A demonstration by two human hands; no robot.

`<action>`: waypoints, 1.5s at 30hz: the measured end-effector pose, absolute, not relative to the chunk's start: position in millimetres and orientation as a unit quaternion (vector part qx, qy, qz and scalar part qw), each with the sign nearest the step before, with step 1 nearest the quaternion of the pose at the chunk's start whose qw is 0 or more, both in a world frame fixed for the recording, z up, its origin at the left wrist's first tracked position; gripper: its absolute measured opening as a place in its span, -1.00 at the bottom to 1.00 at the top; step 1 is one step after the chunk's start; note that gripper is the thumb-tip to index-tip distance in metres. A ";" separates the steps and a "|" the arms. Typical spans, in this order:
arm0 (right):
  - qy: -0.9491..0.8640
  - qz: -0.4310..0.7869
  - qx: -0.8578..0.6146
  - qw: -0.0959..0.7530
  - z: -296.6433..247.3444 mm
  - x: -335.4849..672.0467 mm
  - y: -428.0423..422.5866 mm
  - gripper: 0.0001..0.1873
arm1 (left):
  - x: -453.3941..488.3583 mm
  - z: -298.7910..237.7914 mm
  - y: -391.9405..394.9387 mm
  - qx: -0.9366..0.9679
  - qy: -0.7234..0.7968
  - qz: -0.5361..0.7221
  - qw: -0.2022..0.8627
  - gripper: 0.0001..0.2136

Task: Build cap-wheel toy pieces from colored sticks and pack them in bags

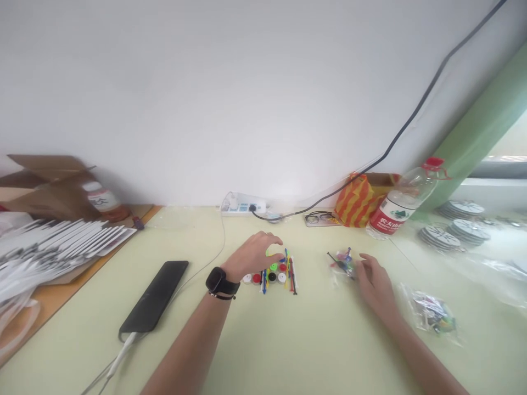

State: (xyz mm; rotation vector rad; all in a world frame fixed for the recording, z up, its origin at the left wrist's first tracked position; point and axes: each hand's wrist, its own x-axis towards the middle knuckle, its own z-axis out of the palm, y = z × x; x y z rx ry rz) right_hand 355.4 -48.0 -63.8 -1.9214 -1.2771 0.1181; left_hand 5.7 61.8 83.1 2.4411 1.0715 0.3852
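Note:
My left hand (pixel 256 254), with a black watch (pixel 216 280) at the wrist, reaches over a small group of colourful plastic pieces on the table. Its thumb and forefinger are apart, and I see nothing between them. Below the fingers lie round discs, such as a black disc (pixel 272 277) and a red disc (pixel 256 278), beside thin sticks with pointed ends, including a red stick (pixel 292 274). To the right, the curled fingers of my right hand (pixel 375 282) hold the edge of a small clear bag (pixel 342 264) with coloured pieces in it; the fingertips are partly hidden.
Another clear bag of pieces (pixel 434 312) lies near my right forearm. A black phone (pixel 156 296) with a cable is at left, near stacked white cards (pixel 69 241). Along the wall stand a power strip (pixel 242 206), glasses (pixel 320 218) and a large bottle (pixel 395 211). Round stacks (pixel 438 237) sit far right.

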 end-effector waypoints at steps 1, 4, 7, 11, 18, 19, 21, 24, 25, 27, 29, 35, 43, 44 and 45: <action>-0.504 0.051 -0.760 0.408 -63.5 355.7 -44.6 -0.44 | 6.3 84.2 61.5 0.885 0.384 0.141 0.220 -0.67; -0.494 0.034 -0.763 0.415 -60.3 353.9 -33.0 -0.45 | 16.8 80.5 57.2 0.898 0.360 0.148 0.206 -0.73; -0.508 0.012 -0.770 0.386 -56.3 350.5 -22.7 -0.48 | 38.1 66.5 47.2 0.917 0.317 0.169 0.172 -0.78; -0.531 0.038 -0.766 0.360 -53.1 348.4 -17.1 -0.53 | 62.9 45.6 33.5 0.942 0.280 0.138 0.127 -0.81; -0.553 0.154 -0.702 0.421 -37.5 347.2 -15.9 -0.56 | 61.8 38.4 33.5 0.944 0.301 0.088 0.100 -0.70; -0.564 0.154 -0.696 0.417 -31.9 346.1 -14.8 -0.57 | 60.4 38.7 34.2 0.944 0.303 0.085 0.101 -0.71; -0.596 0.148 -0.681 0.399 -16.3 343.4 -12.2 -0.60 | 58.9 39.6 35.3 0.944 0.301 0.084 0.105 -0.73; -0.666 0.152 -0.646 0.341 19.0 338.4 -8.7 -0.65 | 59.5 44.6 37.9 0.943 0.293 0.105 0.119 -0.77; -0.692 0.162 -0.630 0.312 33.4 336.6 -7.9 -0.67 | 60.3 47.8 39.7 0.940 0.295 0.121 0.125 -0.77; -0.732 0.173 -0.605 0.258 63.3 333.0 -6.6 -0.72 | 62.5 56.5 45.1 0.929 0.307 0.154 0.137 -0.74; -0.753 0.177 -0.596 0.216 90.2 328.9 -5.1 -0.79 | 65.3 66.6 52.1 0.917 0.325 0.170 0.155 -0.68; -0.752 0.186 -0.613 0.152 119.6 318.5 0.6 -0.86 | 75.0 78.3 67.0 0.883 0.381 0.157 0.226 -0.62; -0.761 0.144 -0.592 0.224 119.5 327.1 -3.4 -0.82 | 85.2 62.6 69.4 0.906 0.317 0.117 0.255 -0.36; -0.760 0.135 -0.588 0.241 120.5 327.0 -3.0 -0.82 | 86.7 61.5 70.1 0.907 0.315 0.114 0.256 -0.32; -0.759 0.127 -0.586 0.255 120.9 326.6 -2.5 -0.81 | 88.2 60.6 70.6 0.908 0.312 0.112 0.258 -0.29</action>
